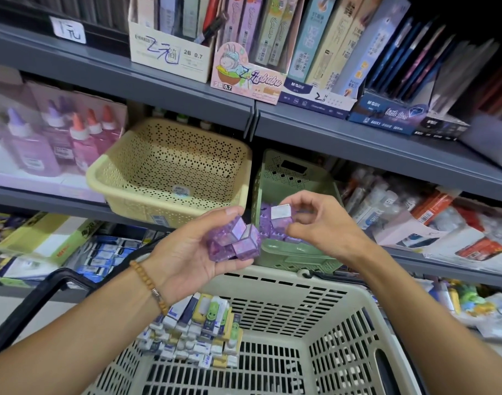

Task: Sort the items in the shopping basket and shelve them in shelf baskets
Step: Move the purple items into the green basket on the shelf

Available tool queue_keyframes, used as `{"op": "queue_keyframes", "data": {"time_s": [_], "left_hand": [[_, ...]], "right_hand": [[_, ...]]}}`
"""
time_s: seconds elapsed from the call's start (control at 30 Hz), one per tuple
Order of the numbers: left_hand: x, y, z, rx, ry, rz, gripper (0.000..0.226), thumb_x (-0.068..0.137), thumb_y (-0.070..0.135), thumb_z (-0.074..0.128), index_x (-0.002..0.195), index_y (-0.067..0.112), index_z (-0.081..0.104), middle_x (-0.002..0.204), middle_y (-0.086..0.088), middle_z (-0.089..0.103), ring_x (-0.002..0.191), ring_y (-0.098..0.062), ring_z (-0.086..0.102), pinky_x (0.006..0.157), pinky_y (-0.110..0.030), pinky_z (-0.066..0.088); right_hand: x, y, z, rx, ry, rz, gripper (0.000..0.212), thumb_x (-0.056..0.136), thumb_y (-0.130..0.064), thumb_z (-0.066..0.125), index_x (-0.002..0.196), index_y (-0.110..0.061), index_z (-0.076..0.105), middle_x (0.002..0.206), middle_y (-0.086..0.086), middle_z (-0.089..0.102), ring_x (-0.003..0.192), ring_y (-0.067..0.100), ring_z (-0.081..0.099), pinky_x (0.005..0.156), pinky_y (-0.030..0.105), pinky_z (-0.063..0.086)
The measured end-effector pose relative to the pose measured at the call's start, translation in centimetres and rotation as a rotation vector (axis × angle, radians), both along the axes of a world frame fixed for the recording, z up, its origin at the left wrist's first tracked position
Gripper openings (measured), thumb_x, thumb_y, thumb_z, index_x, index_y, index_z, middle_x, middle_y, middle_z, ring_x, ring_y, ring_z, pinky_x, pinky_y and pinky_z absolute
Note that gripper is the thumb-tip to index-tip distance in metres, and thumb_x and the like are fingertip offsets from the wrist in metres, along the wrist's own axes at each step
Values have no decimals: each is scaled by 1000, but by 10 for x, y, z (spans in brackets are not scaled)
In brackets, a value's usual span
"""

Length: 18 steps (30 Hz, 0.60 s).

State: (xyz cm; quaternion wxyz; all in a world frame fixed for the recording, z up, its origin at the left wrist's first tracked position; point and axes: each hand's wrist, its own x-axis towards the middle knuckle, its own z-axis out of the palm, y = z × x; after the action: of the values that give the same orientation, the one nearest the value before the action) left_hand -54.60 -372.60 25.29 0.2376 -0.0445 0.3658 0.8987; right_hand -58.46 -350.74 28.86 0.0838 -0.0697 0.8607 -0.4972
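**Purple cubes going into the green basket**

Cupped in the left hand (192, 252), a cluster of purple cubes (234, 240) waits mid-frame above the shopping basket (343, 315). Beyond, the right hand (324, 223) pinches one cube (281, 215) over the green shelf basket (295, 256), likely sorting like with like.

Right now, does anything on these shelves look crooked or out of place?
Yes. The yellow basket sits tilted on the middle shelf, its front rim jutting past the shelf edge, while the green basket beside it sits lower.
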Motion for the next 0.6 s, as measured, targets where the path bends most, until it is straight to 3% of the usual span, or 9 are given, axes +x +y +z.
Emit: {"op": "queue_keyframes", "data": {"time_s": [0.1,0.17,0.23,0.3,0.43,0.6], "left_hand": [[-2,-4,1,9,-4,26,49,65,20,78,110,5,68,94,-16,71,82,-32,72,62,-41,59],[-4,-7,2,4,-4,43,41,68,21,74,106,6,70,98,-16,70,84,-32,72,62,-41,59],[-5,-10,3,-6,-5,60,38,68,22,72,104,7,72,99,-16,68,84,-31,71,62,-41,59],[-6,-13,4,-11,-4,73,39,70,22,70,106,7,71,101,-16,67,85,-31,71,63,-40,59],[-7,-16,6,-16,-2,97,40,65,24,72,102,8,72,98,-15,68,84,-31,72,61,-39,58],[-5,-16,5,-18,-10,92,40,70,23,70,107,6,70,90,-13,72,84,-31,72,61,-39,59]], "right_hand": [[-8,2,-6,74,5,-53,20,75,-4,78,84,-20,70,84,5,71,67,10,66,59,17,50],[-16,3,-11,270,40,-87,14,78,-16,78,87,-21,70,82,3,70,66,11,63,63,24,50],[-21,3,-16,489,50,-94,23,78,-30,78,96,-24,64,81,-1,67,70,15,63,67,29,50],[-22,-2,-20,570,-18,-69,30,77,-40,79,92,-25,58,80,-1,67,76,19,64,67,30,49],[-28,-16,-27,693,-120,-41,29,73,-38,80,76,-13,65,75,2,70,78,20,65,66,28,51],[-37,-26,-39,710,-164,-75,38,78,-37,78,84,0,69,83,10,72,82,26,68,72,30,53]]}}
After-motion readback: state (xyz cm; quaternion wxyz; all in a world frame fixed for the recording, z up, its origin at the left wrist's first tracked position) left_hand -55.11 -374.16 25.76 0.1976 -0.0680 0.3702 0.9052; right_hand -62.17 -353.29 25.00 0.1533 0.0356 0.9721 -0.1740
